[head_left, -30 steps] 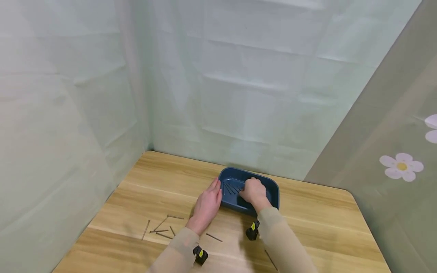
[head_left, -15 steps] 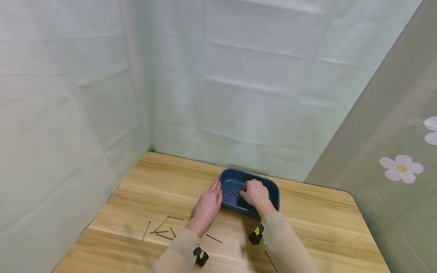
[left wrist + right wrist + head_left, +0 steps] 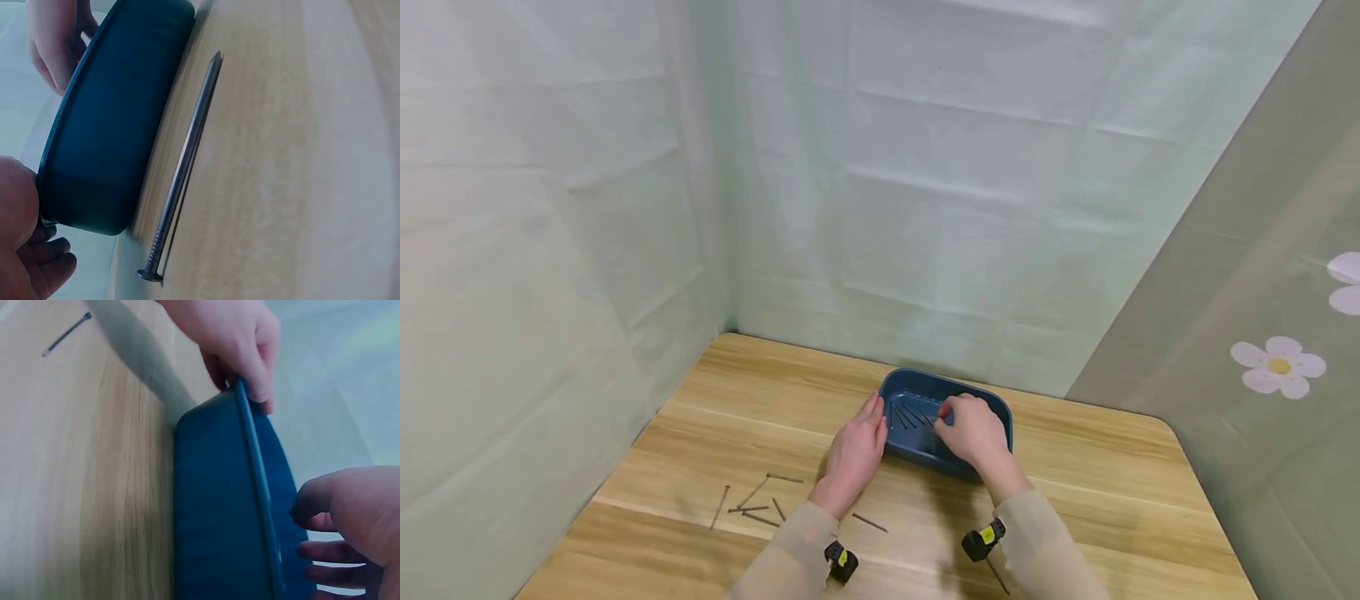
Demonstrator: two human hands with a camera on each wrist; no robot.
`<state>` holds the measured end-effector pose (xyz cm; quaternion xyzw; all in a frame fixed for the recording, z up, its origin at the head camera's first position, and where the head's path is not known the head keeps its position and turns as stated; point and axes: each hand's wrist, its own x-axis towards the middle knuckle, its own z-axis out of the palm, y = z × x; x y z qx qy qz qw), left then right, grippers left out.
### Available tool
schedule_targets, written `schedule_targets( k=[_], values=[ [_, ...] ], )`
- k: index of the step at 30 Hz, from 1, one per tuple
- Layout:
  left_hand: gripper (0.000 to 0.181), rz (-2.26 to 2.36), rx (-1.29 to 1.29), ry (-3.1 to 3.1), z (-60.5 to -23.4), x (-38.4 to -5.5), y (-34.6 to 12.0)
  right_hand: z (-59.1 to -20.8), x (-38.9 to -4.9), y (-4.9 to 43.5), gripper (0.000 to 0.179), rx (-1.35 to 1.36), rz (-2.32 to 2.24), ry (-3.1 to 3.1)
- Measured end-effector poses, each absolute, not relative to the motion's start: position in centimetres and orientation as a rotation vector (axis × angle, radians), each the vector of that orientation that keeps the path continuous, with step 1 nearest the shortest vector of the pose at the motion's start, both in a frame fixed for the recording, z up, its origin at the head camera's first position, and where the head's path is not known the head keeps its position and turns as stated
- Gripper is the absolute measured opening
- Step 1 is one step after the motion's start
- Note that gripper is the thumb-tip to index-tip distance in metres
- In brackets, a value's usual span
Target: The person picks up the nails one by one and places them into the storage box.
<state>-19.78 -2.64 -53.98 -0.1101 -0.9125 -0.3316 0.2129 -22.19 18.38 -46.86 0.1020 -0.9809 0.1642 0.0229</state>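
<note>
A dark blue tray (image 3: 925, 454) sits near the table's back edge, with several nails (image 3: 910, 417) lying inside its left half. My left hand (image 3: 856, 446) holds the tray's left end; in the right wrist view its thumb hooks over the rim. Above the tray's middle, my right hand (image 3: 973, 429) has thumb and index finger bent towards each other, the other fingers spread in the right wrist view. No nail shows between them, and the fingertips are close to one nail in the tray. One loose nail (image 3: 184, 169) lies large in the left wrist view, beside the tray.
Several loose nails (image 3: 752, 507) lie scattered on the wooden table (image 3: 805, 417) at the left. Another nail (image 3: 997, 577) is partly under the right wrist's camera (image 3: 981, 542). Pale cloth (image 3: 925, 208) hangs behind the table, and a flowered cloth (image 3: 1277, 367) at the right.
My right hand has risen a little and drawn right, with its thumb and index finger now showing more clearly. The left hand and the tray have stayed in place.
</note>
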Motion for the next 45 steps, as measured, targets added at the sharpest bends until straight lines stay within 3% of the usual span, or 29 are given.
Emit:
schedule_targets(
  k=[31,45],
  values=[
    [0.039,-0.929,-0.306,-2.523,-53.9,-19.7,-2.7,-47.6,-10.3,26.1,0.021,0.512,0.469,-2.502],
    [0.039,-0.942,-0.287,-2.547,-53.7,-19.6,-2.5,-50.6,-5.7,26.8,0.026,0.415,0.374,-2.855]
  ],
)
